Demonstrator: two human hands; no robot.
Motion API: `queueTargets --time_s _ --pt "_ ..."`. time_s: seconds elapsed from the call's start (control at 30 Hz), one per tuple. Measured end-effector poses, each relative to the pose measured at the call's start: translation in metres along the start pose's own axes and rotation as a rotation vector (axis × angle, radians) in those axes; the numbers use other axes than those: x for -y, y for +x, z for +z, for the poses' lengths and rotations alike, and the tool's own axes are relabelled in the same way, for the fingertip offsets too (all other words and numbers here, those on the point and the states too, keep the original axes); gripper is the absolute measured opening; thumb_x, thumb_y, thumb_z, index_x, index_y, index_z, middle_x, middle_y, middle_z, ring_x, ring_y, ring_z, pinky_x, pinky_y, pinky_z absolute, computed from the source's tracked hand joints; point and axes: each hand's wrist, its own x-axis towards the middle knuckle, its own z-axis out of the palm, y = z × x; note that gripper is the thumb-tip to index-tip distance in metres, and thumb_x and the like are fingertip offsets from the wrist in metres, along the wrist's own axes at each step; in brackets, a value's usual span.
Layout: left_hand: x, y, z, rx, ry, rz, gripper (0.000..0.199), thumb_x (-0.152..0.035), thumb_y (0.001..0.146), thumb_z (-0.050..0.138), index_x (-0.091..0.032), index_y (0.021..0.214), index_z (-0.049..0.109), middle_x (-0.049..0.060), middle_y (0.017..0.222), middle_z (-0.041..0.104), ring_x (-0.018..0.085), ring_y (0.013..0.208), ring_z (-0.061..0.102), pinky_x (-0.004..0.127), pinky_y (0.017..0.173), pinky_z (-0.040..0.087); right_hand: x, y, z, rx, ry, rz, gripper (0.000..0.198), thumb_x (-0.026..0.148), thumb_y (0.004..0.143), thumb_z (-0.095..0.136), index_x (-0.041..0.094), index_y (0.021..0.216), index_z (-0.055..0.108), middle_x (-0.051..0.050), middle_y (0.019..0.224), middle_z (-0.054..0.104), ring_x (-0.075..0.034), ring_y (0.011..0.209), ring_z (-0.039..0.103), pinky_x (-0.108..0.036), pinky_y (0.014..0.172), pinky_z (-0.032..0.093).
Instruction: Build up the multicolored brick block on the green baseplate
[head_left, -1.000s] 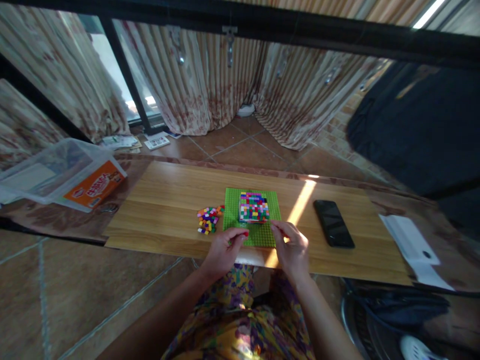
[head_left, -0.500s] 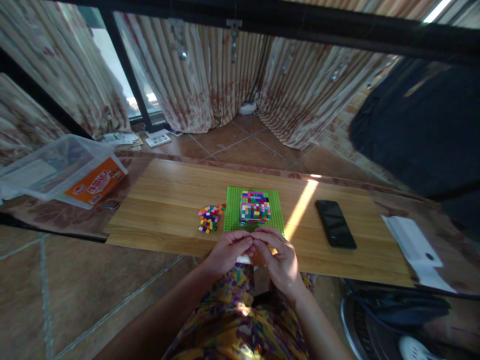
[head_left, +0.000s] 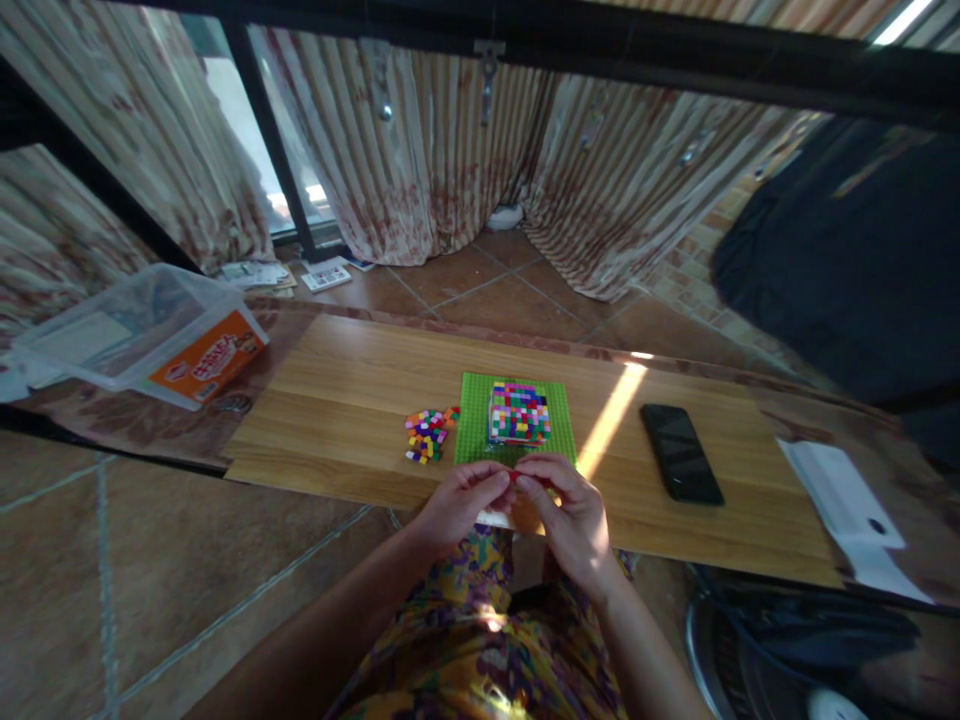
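Note:
Between the fingertips of my left hand (head_left: 465,500) and my right hand (head_left: 571,510) is a small red toy brick (head_left: 514,476), pinched from both sides. Both hands are held close together over the near edge of a green baseplate (head_left: 472,420). A block built of many small multicoloured bricks (head_left: 519,412) stands on that plate, just beyond my fingers. Left of the plate lies a loose pile of small coloured bricks (head_left: 427,432). My fingers partly cover the red brick, and its exact shape is hard to make out.
The wooden board (head_left: 360,400) carries a black phone (head_left: 681,453) on the right. Beyond its right end lies a white box or card (head_left: 844,495). At the left stands a clear plastic bin (head_left: 127,350) with an orange label. Striped curtains (head_left: 420,150) hang behind.
The red brick now shows between my fingertips, where it was hidden before. My hands have parted slightly. The whole view has shifted a little, moving the scene to the right.

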Motion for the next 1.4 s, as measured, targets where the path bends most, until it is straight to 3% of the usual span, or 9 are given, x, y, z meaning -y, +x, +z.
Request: queueTargets --time_s 0.13,0.3,0.43,0.57,0.8,0.97,1.17,1.4 --pt "0.0 -0.006 -0.019 -0.187 0.31 0.119 0.026 -0.038 0.084 0.057 -0.015 0.091 0.067 0.002 0.073 0.065 0.012 0.068 0.058 0.024 0.065 0.047 -0.006 0.01 -0.009 -0.119 -0.173 -0.037 0.013 0.03 0.085 0.061 0.023 0.088 0.072 -0.005 0.096 0.066 -0.016 0.09 0.063 -0.03 0.078 0.054" --pt "-0.005 -0.018 -0.066 -0.45 0.802 0.411 0.018 -0.026 0.084 0.056 -0.019 0.098 0.065 0.005 0.094 0.067 0.015 0.084 0.062 0.026 0.077 0.05 -0.016 0.027 -0.022 -0.19 -0.431 -0.146 0.015 0.03 0.086 0.059 0.022 0.085 0.072 -0.004 0.093 0.067 -0.016 0.084 0.064 -0.032 0.079 0.054" --pt "-0.013 -0.025 -0.092 -0.484 1.109 0.444 0.017 -0.023 0.082 0.055 -0.021 0.097 0.064 0.005 0.099 0.064 0.017 0.091 0.062 0.028 0.08 0.051 -0.02 0.035 -0.021 -0.165 -0.511 -0.208 0.016 0.029 0.087 0.057 0.022 0.086 0.072 -0.005 0.095 0.066 -0.016 0.088 0.063 -0.031 0.082 0.054" --pt "-0.013 -0.026 -0.101 -0.472 1.271 0.392 0.017 -0.02 0.081 0.055 -0.022 0.095 0.064 0.005 0.104 0.063 0.019 0.095 0.061 0.031 0.085 0.051 -0.023 0.04 -0.018 -0.144 -0.553 -0.215 0.016 0.029 0.086 0.057 0.022 0.085 0.071 -0.005 0.095 0.065 -0.017 0.09 0.062 -0.032 0.083 0.053" --pt "-0.009 -0.019 -0.106 -0.402 1.381 0.431 0.014 -0.021 0.084 0.052 -0.021 0.091 0.064 0.006 0.1 0.064 0.021 0.097 0.06 0.034 0.087 0.049 -0.02 0.045 -0.015 -0.165 -0.575 -0.185 0.014 0.026 0.085 0.058 0.022 0.082 0.07 -0.004 0.093 0.065 -0.017 0.088 0.063 -0.032 0.081 0.053" --pt "-0.011 -0.02 -0.104 -0.389 1.372 0.414 0.013 -0.022 0.087 0.05 -0.02 0.085 0.063 0.006 0.094 0.065 0.021 0.092 0.06 0.035 0.084 0.049 -0.024 0.04 -0.011 -0.219 -0.541 -0.249 0.014 0.025 0.086 0.058 0.022 0.084 0.071 -0.004 0.092 0.066 -0.015 0.085 0.063 -0.028 0.078 0.053" --pt "-0.011 -0.021 -0.099 -0.439 1.212 0.383 0.012 -0.024 0.086 0.05 -0.019 0.087 0.061 0.004 0.087 0.066 0.018 0.082 0.062 0.03 0.075 0.049 -0.035 0.033 -0.005 -0.254 -0.598 -0.285 0.018 0.025 0.089 0.055 0.022 0.086 0.072 -0.005 0.09 0.067 -0.014 0.083 0.064 -0.025 0.074 0.053" --pt "-0.01 -0.016 -0.075 -0.395 0.95 0.326 0.012 -0.025 0.085 0.052 -0.019 0.09 0.061 0.003 0.085 0.067 0.015 0.075 0.062 0.026 0.068 0.047 -0.04 0.032 -0.005 -0.278 -0.621 -0.28 0.019 0.027 0.09 0.055 0.023 0.087 0.073 -0.005 0.091 0.067 -0.014 0.083 0.064 -0.026 0.072 0.054"
